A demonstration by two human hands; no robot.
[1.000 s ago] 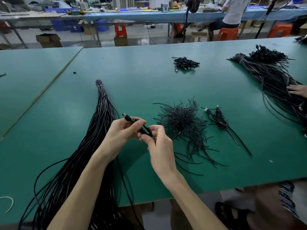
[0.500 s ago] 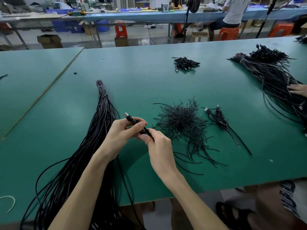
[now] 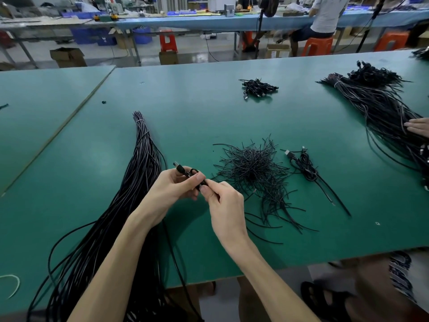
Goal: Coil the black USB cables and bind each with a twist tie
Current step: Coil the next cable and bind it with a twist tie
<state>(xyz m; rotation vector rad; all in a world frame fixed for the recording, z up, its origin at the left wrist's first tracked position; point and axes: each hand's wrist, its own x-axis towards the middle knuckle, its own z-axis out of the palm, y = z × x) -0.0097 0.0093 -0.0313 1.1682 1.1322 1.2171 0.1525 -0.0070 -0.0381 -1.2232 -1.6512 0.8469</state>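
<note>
- Broadly, a workshop with blue benches [image 3: 185, 23] and orange stools [image 3: 316, 45] lies beyond the green-topped table [image 3: 209, 101].
- Left of the heap of thin black twist ties [image 3: 253, 173], a long bundle of black cables [image 3: 139, 182] runs to the table's near edge.
- Just left of that heap, the left hand [image 3: 171, 189] pinches one black USB cable [image 3: 180, 168] behind its plug; the right hand [image 3: 225, 205] pinches it at the left fingertips.
- Even, tight loops with the plug end clamped would likely hold for tying.

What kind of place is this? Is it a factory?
Probably a factory workshop: long green tables hold big bundles of black cables, a pile of twist ties lies ready, and another worker sits on an orange stool behind.
</note>
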